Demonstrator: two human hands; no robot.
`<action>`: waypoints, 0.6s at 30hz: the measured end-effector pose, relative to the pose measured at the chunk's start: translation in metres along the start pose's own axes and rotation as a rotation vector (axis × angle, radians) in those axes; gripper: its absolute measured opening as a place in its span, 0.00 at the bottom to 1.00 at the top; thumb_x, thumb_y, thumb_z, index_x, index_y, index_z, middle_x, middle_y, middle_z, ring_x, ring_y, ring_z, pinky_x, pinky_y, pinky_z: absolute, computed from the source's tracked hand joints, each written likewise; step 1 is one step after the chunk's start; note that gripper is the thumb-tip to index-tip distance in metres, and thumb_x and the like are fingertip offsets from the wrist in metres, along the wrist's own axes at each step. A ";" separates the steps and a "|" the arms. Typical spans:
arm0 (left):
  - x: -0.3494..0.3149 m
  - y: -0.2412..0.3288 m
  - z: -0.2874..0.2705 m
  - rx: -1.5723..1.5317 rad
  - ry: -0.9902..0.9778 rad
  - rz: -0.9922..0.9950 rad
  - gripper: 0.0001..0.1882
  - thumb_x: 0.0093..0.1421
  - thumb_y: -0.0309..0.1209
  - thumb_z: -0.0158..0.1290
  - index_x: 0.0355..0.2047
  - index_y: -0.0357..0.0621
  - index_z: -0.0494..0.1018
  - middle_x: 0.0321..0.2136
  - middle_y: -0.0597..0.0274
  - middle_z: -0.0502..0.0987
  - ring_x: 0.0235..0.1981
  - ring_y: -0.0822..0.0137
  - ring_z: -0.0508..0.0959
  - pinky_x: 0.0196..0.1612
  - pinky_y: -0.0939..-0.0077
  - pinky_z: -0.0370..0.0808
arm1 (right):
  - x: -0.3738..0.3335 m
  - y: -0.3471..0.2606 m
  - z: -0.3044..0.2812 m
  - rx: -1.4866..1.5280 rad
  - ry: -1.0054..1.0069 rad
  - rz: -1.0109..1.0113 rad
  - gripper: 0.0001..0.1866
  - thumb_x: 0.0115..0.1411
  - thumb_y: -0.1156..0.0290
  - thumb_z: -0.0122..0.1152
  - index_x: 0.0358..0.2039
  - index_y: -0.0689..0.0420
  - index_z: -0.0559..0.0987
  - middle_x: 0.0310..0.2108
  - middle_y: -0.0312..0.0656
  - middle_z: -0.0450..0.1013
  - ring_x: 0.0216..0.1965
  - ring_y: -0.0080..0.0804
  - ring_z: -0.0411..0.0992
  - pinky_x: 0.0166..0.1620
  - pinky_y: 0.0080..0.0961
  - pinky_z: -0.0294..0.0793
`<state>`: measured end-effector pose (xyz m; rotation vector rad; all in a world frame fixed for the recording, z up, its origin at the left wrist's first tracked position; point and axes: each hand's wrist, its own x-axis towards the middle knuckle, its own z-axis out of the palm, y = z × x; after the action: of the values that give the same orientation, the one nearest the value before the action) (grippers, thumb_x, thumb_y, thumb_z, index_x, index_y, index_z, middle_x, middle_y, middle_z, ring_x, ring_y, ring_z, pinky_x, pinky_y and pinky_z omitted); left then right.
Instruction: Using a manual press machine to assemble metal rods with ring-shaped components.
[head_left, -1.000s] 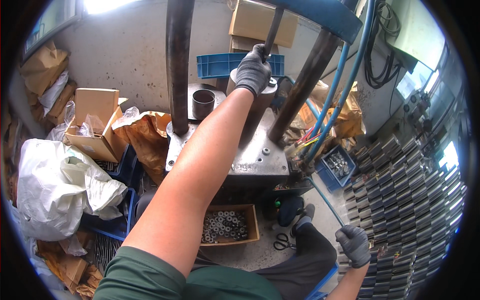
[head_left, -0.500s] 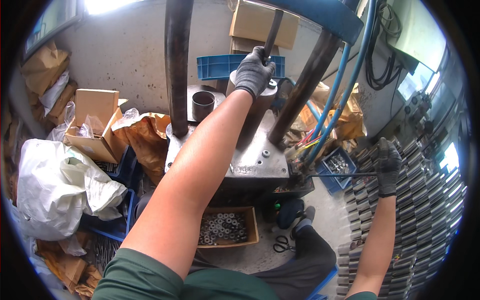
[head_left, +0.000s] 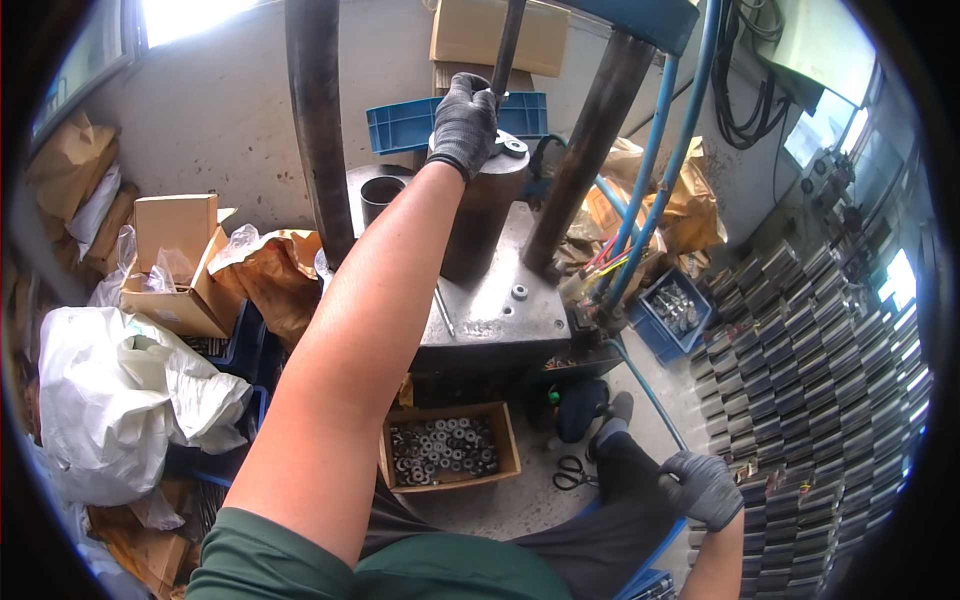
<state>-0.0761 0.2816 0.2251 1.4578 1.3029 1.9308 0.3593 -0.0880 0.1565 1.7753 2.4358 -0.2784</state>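
My left hand (head_left: 463, 118), in a dark grey glove, reaches far forward onto the top of a dark steel cylinder (head_left: 482, 220) standing on the grey press plate (head_left: 500, 305). Its fingers curl around the lower end of a thin dark rod (head_left: 507, 40) that comes down from above. A small metal ring (head_left: 516, 147) lies on the cylinder top just right of the hand. My right hand (head_left: 702, 487), also gloved, hangs low by my dark trouser leg (head_left: 625, 470) with its fingers curled and nothing visible in it.
Two steel columns (head_left: 318, 130) (head_left: 590, 150) flank the cylinder, with blue hoses (head_left: 650, 170) to the right. A cardboard box of metal rings (head_left: 448, 450) and scissors (head_left: 572, 476) lie on the floor. Stacked grey metal parts (head_left: 820, 380) fill the right side; white bags (head_left: 110, 400) the left.
My right hand, raised toward the stacked parts half a second ago, has dropped back low beside my leg. My left hand has stayed on the cylinder top.
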 end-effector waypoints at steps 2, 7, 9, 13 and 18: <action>0.003 -0.002 0.001 -0.017 -0.032 -0.034 0.10 0.68 0.31 0.48 0.45 0.42 0.75 0.30 0.58 0.81 0.31 0.67 0.80 0.38 0.70 0.77 | 0.002 0.003 -0.003 0.046 0.008 0.026 0.11 0.59 0.62 0.65 0.36 0.55 0.86 0.35 0.46 0.81 0.36 0.49 0.81 0.42 0.43 0.80; 0.001 -0.001 0.000 -0.183 -0.153 -0.123 0.12 0.72 0.32 0.49 0.50 0.42 0.75 0.32 0.63 0.80 0.31 0.72 0.80 0.36 0.75 0.79 | 0.010 0.002 -0.019 0.070 0.131 0.046 0.09 0.57 0.64 0.66 0.34 0.55 0.86 0.34 0.47 0.81 0.36 0.50 0.81 0.42 0.43 0.80; 0.000 0.002 0.000 -0.230 -0.170 -0.151 0.12 0.71 0.33 0.49 0.51 0.42 0.75 0.33 0.64 0.80 0.32 0.72 0.79 0.36 0.75 0.79 | 0.011 0.001 -0.023 0.123 0.232 0.041 0.08 0.57 0.65 0.67 0.34 0.55 0.86 0.34 0.48 0.81 0.35 0.51 0.81 0.41 0.42 0.80; 0.002 0.001 -0.005 -0.333 -0.201 -0.179 0.14 0.71 0.33 0.50 0.53 0.41 0.75 0.34 0.63 0.80 0.34 0.72 0.80 0.35 0.75 0.79 | 0.009 0.002 -0.020 0.143 0.284 0.020 0.08 0.57 0.65 0.67 0.34 0.55 0.86 0.34 0.48 0.81 0.35 0.51 0.81 0.41 0.42 0.81; 0.002 0.003 -0.004 -0.357 -0.213 -0.225 0.14 0.71 0.32 0.49 0.54 0.41 0.75 0.35 0.61 0.80 0.36 0.71 0.81 0.35 0.76 0.80 | 0.009 0.004 -0.026 0.086 0.186 0.012 0.08 0.57 0.66 0.66 0.34 0.55 0.87 0.34 0.48 0.82 0.35 0.51 0.81 0.41 0.42 0.81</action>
<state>-0.0796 0.2796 0.2287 1.2396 0.9262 1.7023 0.3604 -0.0731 0.1797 1.9314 2.5730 -0.2297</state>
